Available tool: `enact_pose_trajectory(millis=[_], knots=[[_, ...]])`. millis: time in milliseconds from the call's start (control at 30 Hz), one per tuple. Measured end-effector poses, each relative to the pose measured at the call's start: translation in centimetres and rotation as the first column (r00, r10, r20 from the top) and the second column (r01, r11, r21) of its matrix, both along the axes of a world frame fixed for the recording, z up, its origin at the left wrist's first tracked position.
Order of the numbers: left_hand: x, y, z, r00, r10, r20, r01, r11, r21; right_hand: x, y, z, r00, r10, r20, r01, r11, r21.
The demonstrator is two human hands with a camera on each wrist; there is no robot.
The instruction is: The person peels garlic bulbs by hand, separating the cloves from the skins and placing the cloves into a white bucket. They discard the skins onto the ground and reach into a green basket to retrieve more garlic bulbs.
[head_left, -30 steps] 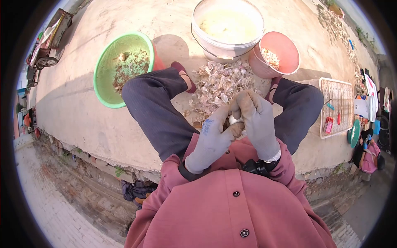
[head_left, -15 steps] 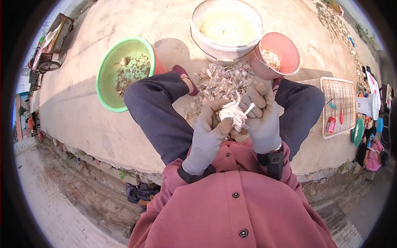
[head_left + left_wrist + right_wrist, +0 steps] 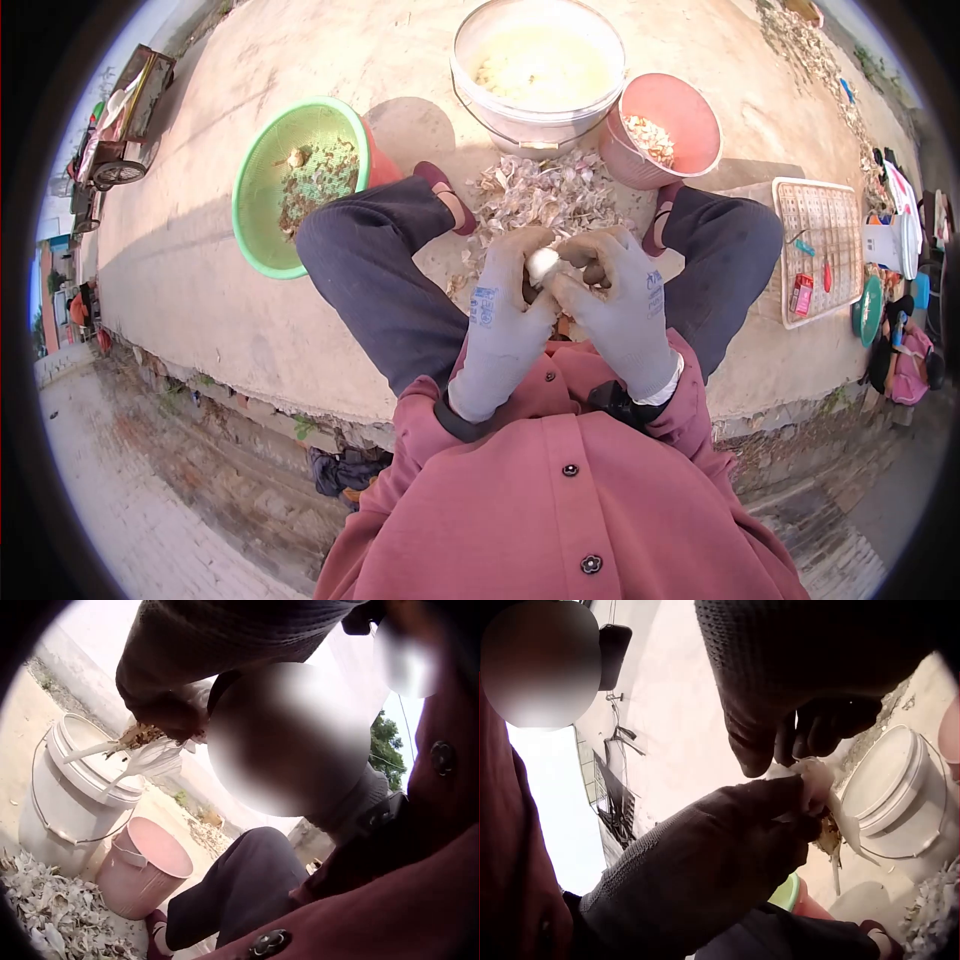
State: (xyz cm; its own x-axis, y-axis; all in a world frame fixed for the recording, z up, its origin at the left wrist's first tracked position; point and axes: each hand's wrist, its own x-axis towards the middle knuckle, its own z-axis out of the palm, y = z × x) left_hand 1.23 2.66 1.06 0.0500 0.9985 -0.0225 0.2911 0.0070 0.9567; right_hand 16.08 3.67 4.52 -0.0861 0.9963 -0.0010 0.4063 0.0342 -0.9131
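A white garlic bulb (image 3: 541, 264) with loose papery skin is between two grey gloved hands, above the person's lap. My left hand (image 3: 503, 325) holds the bulb with thumb and curled fingers. From the other side, my right hand (image 3: 618, 312) has its thumb and bent fingers on the bulb, pinching at its skin. In the right wrist view the garlic (image 3: 819, 787) shows strips of peel hanging off the left fingertips, with the right fingertips right above it. Below the hands, a pile of garlic skins (image 3: 545, 195) covers the ground between the feet.
Behind the pile stand a large white bucket (image 3: 540, 125) and a pink bucket (image 3: 685, 105) with pale pieces inside. A green mesh basket (image 3: 250, 215) with dark scraps is at left. At right is a white crate (image 3: 835, 230) with small tools and a red packet on top.
The bulb, loosely wrapped in long skins half a second ago, now shows a smooth white side. My right hand has turned and come back in against it; the left still holds it.
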Motion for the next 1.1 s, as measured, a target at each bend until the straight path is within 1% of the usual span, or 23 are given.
enact_pose_trajectory(millis=[67,100,133,167,200,267,300,367,400,467,500,533,600,633,700,733,800,833,900,933,1000,1033,1100], knots=[[0.3,-0.3,-0.2,0.996,-0.021,-0.084,0.033,0.989,0.147,-0.2,-0.1,-1.2,0.998,-0.062,-0.012,0.063,0.998,0.015],[0.3,-0.6,0.0,0.996,-0.023,-0.086,0.035,0.989,0.145,-0.2,-0.3,-1.3,0.998,-0.064,-0.013,0.064,0.998,0.013],[0.4,-0.8,0.6,1.000,-0.029,-0.004,0.029,1.000,-0.012,0.0,-0.3,-1.3,0.999,-0.051,-0.015,0.051,0.999,0.009],[0.4,-0.8,1.0,0.997,-0.023,0.078,0.035,0.986,-0.162,0.2,-0.1,-1.2,0.999,-0.038,-0.018,0.038,0.999,0.012],[0.3,-0.7,1.2,0.997,-0.023,0.077,0.035,0.987,-0.158,0.2,0.0,-1.2,0.999,-0.038,-0.018,0.038,0.999,0.015],[0.1,-0.8,1.4,0.980,-0.056,0.192,0.098,0.972,-0.216,0.3,0.0,-1.3,0.998,-0.037,-0.059,0.037,0.999,0.003],[-0.1,-0.8,1.9,0.979,-0.057,0.194,0.098,0.973,-0.210,0.6,0.1,-1.2,0.998,-0.037,-0.057,0.037,0.999,0.008],[-0.8,-0.3,3.1,0.886,-0.009,0.464,0.215,0.894,-0.394,1.3,0.6,-1.1,0.998,0.029,-0.062,-0.030,0.999,-0.015],[-1.6,-0.2,2.7,0.886,-0.016,0.463,0.217,0.897,-0.384,1.8,0.7,-1.2,0.998,0.027,-0.062,-0.028,1.000,-0.004],[-2.9,-0.1,1.3,0.732,-0.057,0.679,0.380,0.861,-0.338,2.5,1.0,-1.7,0.978,0.143,-0.153,-0.130,0.987,0.093],[-2.4,-0.2,2.2,0.775,0.005,0.632,0.329,0.851,-0.410,2.6,1.0,-1.1,0.964,0.130,-0.232,-0.130,0.991,0.017],[-1.8,-0.3,2.1,0.775,0.007,0.632,0.330,0.849,-0.413,2.5,1.0,-0.8,0.964,0.128,-0.231,-0.129,0.992,0.013],[-1.0,-0.5,1.8,0.811,-0.070,0.581,0.343,0.862,-0.373,2.4,1.4,-0.4,0.967,0.185,-0.173,-0.172,0.981,0.089],[-0.9,-0.6,1.7,0.811,-0.068,0.581,0.339,0.864,-0.371,2.4,1.6,-0.4,0.966,0.190,-0.173,-0.176,0.980,0.091],[-0.8,-1.0,1.7,0.904,-0.079,0.419,0.250,0.895,-0.370,2.6,1.7,-0.5,0.964,0.207,-0.164,-0.189,0.975,0.120],[-0.7,-1.0,1.9,0.903,-0.080,0.422,0.253,0.893,-0.373,2.6,1.5,-0.5,0.965,0.204,-0.162,-0.187,0.976,0.116],[-0.4,-1.0,2.6,0.974,-0.006,0.226,0.106,0.896,-0.431,2.1,1.1,-0.5,0.983,0.163,-0.080,-0.145,0.970,0.193],[-0.5,-0.9,2.9,0.974,-0.001,0.226,0.102,0.895,-0.434,1.8,0.8,-0.5,0.983,0.167,-0.080,-0.149,0.970,0.190],[-1.0,-0.2,3.3,0.998,-0.068,0.003,0.065,0.940,-0.334,1.2,0.3,-0.6,0.984,0.175,-0.043,-0.157,0.950,0.270],[-1.0,-0.3,3.3,0.998,-0.068,0.004,0.065,0.936,-0.347,1.1,0.0,-0.6,0.984,0.174,-0.045,-0.156,0.954,0.257],[-0.8,-0.1,3.4,0.999,-0.038,0.024,0.044,0.946,-0.320,1.3,0.2,-0.4,0.986,0.164,0.042,-0.168,0.929,0.328],[-0.8,-0.2,3.1,0.999,-0.038,0.024,0.044,0.946,-0.320,1.4,0.2,-0.5,0.986,0.164,0.042,-0.168,0.930,0.328],[-0.9,-0.6,2.4,0.975,0.027,0.221,0.070,0.905,-0.419,1.7,0.2,-1.0,0.980,0.198,-0.025,-0.183,0.944,0.276]])
